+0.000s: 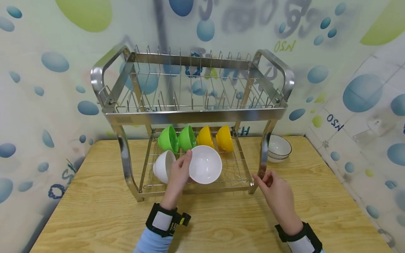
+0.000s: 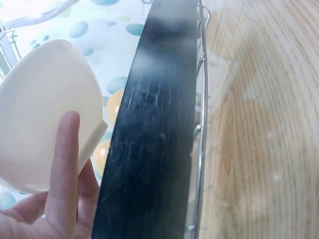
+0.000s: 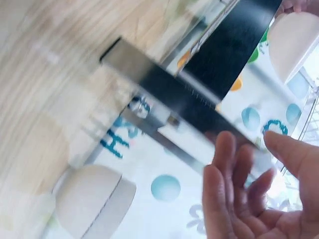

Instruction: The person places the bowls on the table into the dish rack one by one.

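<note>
My left hand (image 1: 179, 171) grips a white bowl (image 1: 205, 165) by its left rim, over the lower shelf of a metal dish rack (image 1: 194, 116). In the left wrist view, fingers lie against the outside of that bowl (image 2: 47, 119). Another white bowl (image 1: 162, 167) leans on the shelf just left of it. Behind them stand two green bowls (image 1: 167, 138) and two yellow bowls (image 1: 224, 138), tilted in a row. My right hand (image 1: 278, 193) is beside the rack's front right leg (image 1: 265, 151), its fingers loosely bent with nothing held.
White bowls (image 1: 279, 147) with a dark rim line sit stacked on the wooden table (image 1: 316, 196), right of the rack. The rack's upper tier (image 1: 196, 88) of upright wires overhangs the lower shelf. A patterned wall (image 1: 47, 105) stands behind.
</note>
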Demonstrator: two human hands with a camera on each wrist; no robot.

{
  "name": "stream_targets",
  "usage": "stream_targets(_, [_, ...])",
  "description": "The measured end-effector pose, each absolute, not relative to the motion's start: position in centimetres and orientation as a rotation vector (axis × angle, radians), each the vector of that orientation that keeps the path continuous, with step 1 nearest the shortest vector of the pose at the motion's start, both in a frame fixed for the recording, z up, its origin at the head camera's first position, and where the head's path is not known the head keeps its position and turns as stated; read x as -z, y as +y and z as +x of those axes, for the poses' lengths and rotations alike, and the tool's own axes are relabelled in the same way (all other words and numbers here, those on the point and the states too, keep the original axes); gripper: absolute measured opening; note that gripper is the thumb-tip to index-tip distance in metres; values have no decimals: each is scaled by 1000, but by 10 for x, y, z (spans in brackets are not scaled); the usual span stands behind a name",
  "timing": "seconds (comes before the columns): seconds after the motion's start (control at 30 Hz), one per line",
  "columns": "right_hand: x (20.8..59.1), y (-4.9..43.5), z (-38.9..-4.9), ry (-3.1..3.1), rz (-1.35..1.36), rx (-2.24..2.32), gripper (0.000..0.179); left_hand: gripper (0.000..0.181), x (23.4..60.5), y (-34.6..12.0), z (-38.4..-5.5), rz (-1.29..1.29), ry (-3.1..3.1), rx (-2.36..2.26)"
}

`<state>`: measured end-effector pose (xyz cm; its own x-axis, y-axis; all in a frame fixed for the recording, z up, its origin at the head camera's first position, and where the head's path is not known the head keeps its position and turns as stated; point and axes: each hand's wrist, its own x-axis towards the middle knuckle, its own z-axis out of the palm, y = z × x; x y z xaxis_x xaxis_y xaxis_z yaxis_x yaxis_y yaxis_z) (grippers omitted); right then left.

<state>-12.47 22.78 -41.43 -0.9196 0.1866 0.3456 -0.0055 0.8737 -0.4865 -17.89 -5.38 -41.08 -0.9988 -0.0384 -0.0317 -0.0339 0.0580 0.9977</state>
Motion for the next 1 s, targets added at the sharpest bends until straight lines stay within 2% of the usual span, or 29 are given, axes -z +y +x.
stream_targets(0.2, [415, 234, -129, -2665, -123, -863, 40, 62, 414, -53, -180, 65, -2264, 2121])
stream_targets(0.4, [418, 232, -131, -2665, 0, -929, 23, 59, 411, -53, -178, 57, -2274, 2000])
stream_targets(0.53, [418, 229, -131, -2678, 14, -906, 21, 58, 409, -52, -177, 62, -2293, 1893])
stream_targets(0.8, [417, 228, -131, -2709, 21, -918, 23, 43, 404, -49, -173, 2, -2324, 1558])
stream_targets(1.0, [417, 227, -132, -2700, 38, -913, 22, 41, 403, -46, -169, 22, -2348, 1252])
